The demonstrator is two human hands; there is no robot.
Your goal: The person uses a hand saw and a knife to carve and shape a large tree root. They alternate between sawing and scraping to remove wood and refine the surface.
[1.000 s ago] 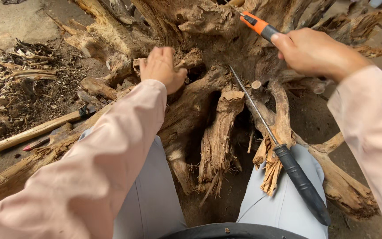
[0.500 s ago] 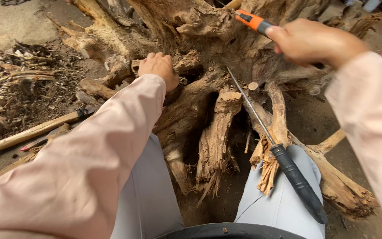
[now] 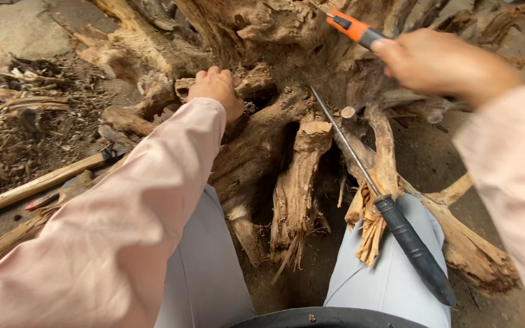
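The right hand [image 3: 442,64], blurred with motion at about one o'clock, is clenched around an orange-and-black tool handle [image 3: 355,28] whose working end points toward twelve, into the upper mass of the tree stump [image 3: 287,79]; the blur hides what kind of blade it carries. The grip looks firm and the wrist is cocked, as one would hold a tool that has to bite into hard wood.

The left hand [image 3: 217,91] lies at about eleven o'clock, fingers curled over a knob of root, grasping the wood itself — probably to steady the body and the stump against the working of the other arm. Both pale pink sleeves [image 3: 123,231] reach forward from the bottom corners.

A long thin metal rod with a black grip [image 3: 413,246] rests unheld, its grip on the right thigh at five o'clock and its tip leaning against the roots near the centre — parked within easy reach. The stump's splintered roots run down between the grey trouser legs [image 3: 202,267].

Out at nine o'clock a wooden stick [image 3: 44,182] lies on the ground beside a heap of bark and wood debris [image 3: 19,115].
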